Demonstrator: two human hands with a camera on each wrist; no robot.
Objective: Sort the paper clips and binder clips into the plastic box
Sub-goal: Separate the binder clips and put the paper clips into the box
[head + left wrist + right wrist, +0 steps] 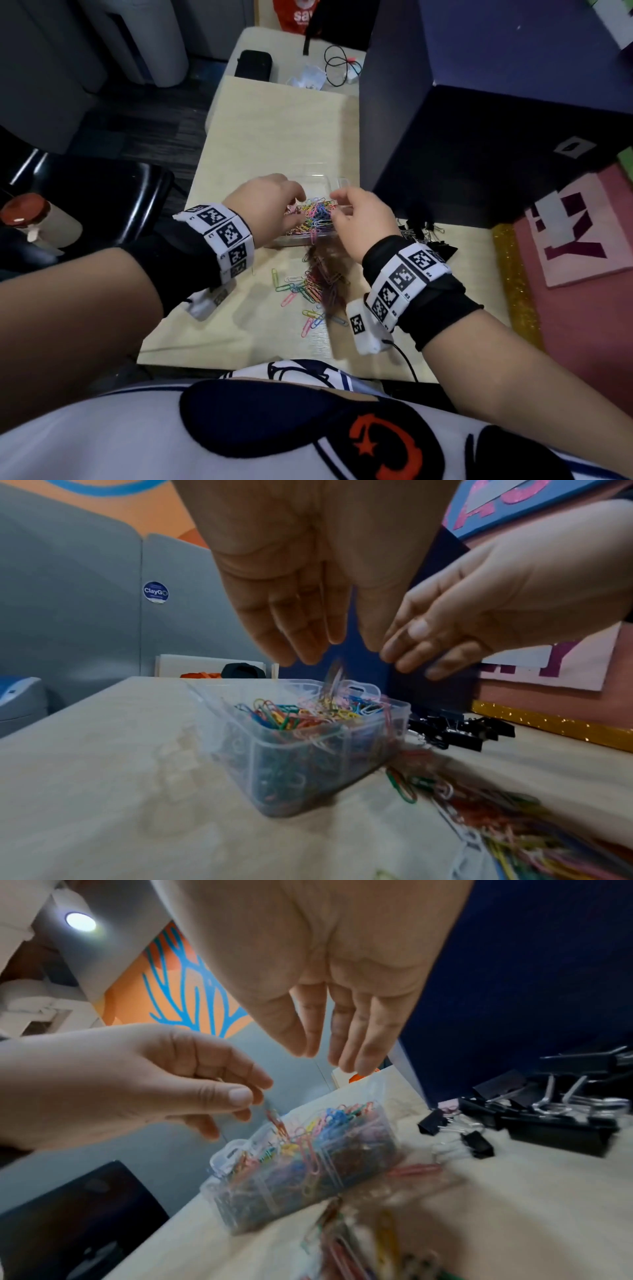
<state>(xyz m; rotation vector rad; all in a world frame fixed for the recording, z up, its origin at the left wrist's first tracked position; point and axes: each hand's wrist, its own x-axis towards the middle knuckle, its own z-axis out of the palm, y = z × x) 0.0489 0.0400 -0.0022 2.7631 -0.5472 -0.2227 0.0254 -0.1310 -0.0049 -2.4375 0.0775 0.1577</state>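
A clear plastic box (pixel 301 240) sits mid-table, its near compartment heaped with coloured paper clips (pixel 315 214). My left hand (pixel 294 202) hovers over the box's left side with relaxed, spread fingers. In the left wrist view a few blurred clips (pixel 334 677) hang in the air just below its fingertips (pixel 301 656), above the box (pixel 291 764). My right hand (pixel 337 202) hovers over the box's right side, fingers straight and pointing down (pixel 356 1058), holding nothing. More loose paper clips (pixel 308 287) lie in front of the box. Black binder clips (pixel 424 233) lie to its right.
A dark blue partition (pixel 445 137) rises just right of the box. Behind the desk stands a second table with a black case (pixel 253 65) and cables (pixel 339 65). A black chair (pixel 102 205) is at the left, a pink board (pixel 582 233) at the right.
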